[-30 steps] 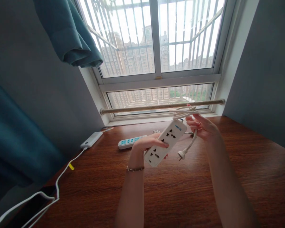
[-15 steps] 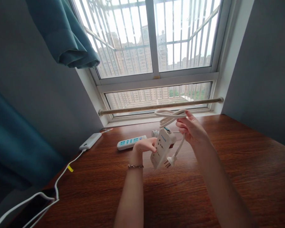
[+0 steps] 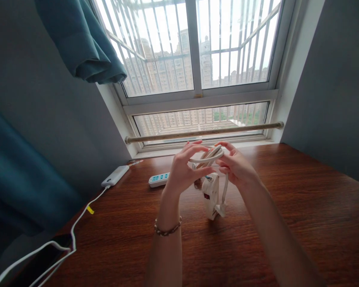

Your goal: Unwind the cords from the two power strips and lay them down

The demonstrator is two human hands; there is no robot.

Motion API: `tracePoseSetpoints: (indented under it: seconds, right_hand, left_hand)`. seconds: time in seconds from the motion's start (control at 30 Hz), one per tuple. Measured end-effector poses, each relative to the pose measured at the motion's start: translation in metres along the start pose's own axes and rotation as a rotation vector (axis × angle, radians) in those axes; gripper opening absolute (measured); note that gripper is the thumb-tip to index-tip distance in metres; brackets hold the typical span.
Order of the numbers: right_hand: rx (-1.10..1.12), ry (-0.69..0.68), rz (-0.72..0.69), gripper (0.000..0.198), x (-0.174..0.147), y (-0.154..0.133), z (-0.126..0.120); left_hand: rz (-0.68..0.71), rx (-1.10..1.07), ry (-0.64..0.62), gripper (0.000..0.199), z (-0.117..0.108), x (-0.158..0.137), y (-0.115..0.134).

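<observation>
A white coiled power cord [image 3: 209,156] is held up in the middle of the head view. My left hand [image 3: 184,167] curls around the coil's left side, thumb below and fingers above. On the other side, my right hand [image 3: 236,163] pinches the coil between thumb and fingers. Below them a white power strip [image 3: 211,195] hangs edge-on, its red switch facing me. The cord's plug [image 3: 221,209] dangles against the strip's lower right side. Whether the strip's bottom end touches the table is unclear.
Behind my left hand lies a second power strip [image 3: 158,180] with blue sockets, partly covered. A white power bank [image 3: 116,176] with a white cable [image 3: 91,203] is at the left of the wooden table [image 3: 122,239]. A horizontal rod [image 3: 203,132] crosses before the window.
My left hand has let go of the strip and moved up to the cord coil. The strip has turned and now hangs below. My right hand has shifted slightly with the coil.
</observation>
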State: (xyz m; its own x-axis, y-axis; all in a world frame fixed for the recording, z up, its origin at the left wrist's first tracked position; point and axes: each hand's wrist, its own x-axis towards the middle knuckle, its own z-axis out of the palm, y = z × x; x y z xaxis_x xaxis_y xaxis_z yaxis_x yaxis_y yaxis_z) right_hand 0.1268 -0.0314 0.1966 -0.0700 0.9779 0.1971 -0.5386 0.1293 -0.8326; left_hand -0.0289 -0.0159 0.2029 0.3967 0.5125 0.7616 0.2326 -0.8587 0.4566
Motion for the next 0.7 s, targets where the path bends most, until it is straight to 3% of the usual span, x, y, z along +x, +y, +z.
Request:
tracePoseSetpoints:
  seconds: [0.1, 0.23, 0.3, 0.53, 0.7]
  right_hand:
    - [-0.046, 0.006, -0.005, 0.052, 0.001, 0.005, 0.0]
    - [-0.05, -0.012, 0.005, 0.049, 0.001, 0.009, 0.003]
    - [-0.042, -0.023, 0.009, 0.047, -0.001, 0.008, 0.005]
    - [-0.131, -0.071, 0.129, 0.053, -0.008, -0.012, 0.002]
    - [-0.408, -0.336, 0.208, 0.058, -0.012, -0.028, -0.022]
  left_hand:
    - [-0.058, 0.152, -0.02, 0.019, 0.001, -0.004, 0.021]
    - [-0.247, 0.108, -0.132, 0.015, -0.001, -0.009, 0.033]
    - [-0.312, 0.085, -0.114, 0.013, -0.002, -0.01, 0.034]
    - [-0.457, -0.158, 0.327, 0.02, -0.009, -0.005, 0.007]
    - [-0.464, -0.37, 0.715, 0.017, -0.026, -0.007, -0.012]
